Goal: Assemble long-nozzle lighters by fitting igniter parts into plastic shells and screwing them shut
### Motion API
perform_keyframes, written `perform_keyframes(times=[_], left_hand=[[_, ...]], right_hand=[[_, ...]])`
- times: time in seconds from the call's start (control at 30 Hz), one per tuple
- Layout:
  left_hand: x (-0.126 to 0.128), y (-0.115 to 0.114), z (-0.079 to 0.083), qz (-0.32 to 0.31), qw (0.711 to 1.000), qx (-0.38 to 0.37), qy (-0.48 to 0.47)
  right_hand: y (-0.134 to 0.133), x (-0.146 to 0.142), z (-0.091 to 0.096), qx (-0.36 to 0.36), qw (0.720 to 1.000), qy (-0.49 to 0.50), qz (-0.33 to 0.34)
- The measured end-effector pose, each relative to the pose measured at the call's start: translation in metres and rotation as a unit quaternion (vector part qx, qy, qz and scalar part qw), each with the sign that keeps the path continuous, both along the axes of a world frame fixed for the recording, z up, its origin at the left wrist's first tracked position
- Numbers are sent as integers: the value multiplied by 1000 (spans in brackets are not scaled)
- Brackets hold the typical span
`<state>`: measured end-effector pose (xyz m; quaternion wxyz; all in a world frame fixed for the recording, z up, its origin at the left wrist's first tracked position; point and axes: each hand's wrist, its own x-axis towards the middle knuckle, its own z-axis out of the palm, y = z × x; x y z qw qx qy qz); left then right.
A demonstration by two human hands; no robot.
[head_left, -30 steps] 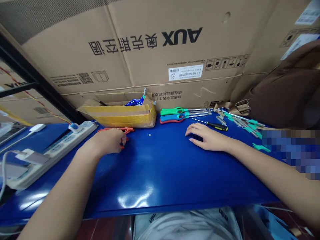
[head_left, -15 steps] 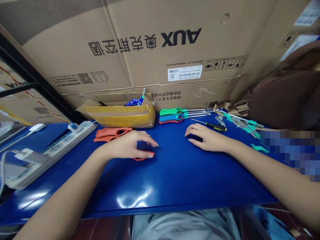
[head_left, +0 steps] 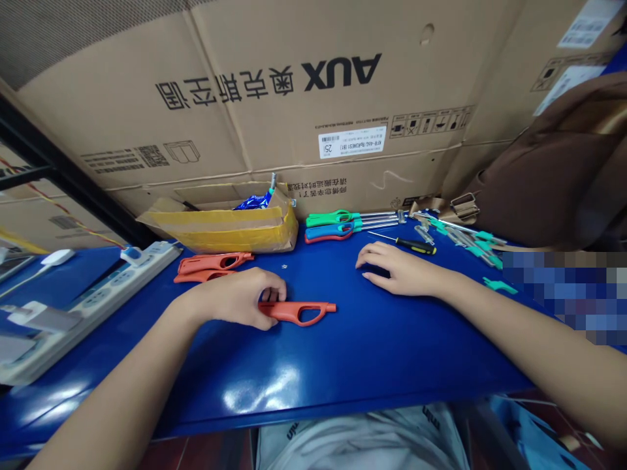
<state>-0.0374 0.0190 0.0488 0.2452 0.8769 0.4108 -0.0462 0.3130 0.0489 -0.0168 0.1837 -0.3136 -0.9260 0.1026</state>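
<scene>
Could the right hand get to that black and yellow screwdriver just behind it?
Probably yes. The right hand lies flat and empty on the blue table, and the screwdriver lies just beyond it with only bare tabletop between.

Bright, even light is falling from overhead – it is glaring in white patches off the glossy blue surface (head_left: 372,352) near its front edge. A soft shadow is pooling under the right hand (head_left: 399,273). The wide lens is bowing the cardboard box (head_left: 274,117) toward the frame's edges, the lower corners are going soft, and a pixelated block (head_left: 563,294) is masking the right side
</scene>
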Motion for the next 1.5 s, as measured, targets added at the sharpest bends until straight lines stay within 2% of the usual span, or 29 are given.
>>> perform_keyframes(times=[0.07, 0.13, 0.2, 0.33, 0.43, 0.57, 0.73, 0.97, 1.27, 1.5], left_hand=[[4, -1, -1, -9, 1000, 9, 1], [11, -2, -8, -29, 999, 33, -31], [22, -4, -22, -45, 992, 77, -87], [49, -11, -56, -24, 971, 149, -188], [61, -14, -70, -22, 961, 180, -210], [59, -13, -69, -14, 956, 195, -218], [55, -13, -64, -26, 953, 175, -246], [55, -12, -68, -19, 951, 157, -267], [61, -13, -74, 32, 944, 155, -290], [61, -13, -76, 45, 942, 149, -297]], right_hand=[[-1, -1, 2, -6, 1000, 1, -1], [-2, -1, 4, -18, 1000, 3, 1], [-4, -2, 7, -38, 999, 11, 6], [-9, -3, 13, -67, 997, 4, 23], [-12, -4, 16, -66, 997, -16, 28], [-16, -7, 19, -60, 997, -28, 38], [-22, -13, 20, -28, 998, -35, 37], [-31, -25, 19, 1, 998, -60, 25], [-39, -31, 23, -46, 993, -90, -60], [-41, -30, 21, -66, 993, -71, -66]])
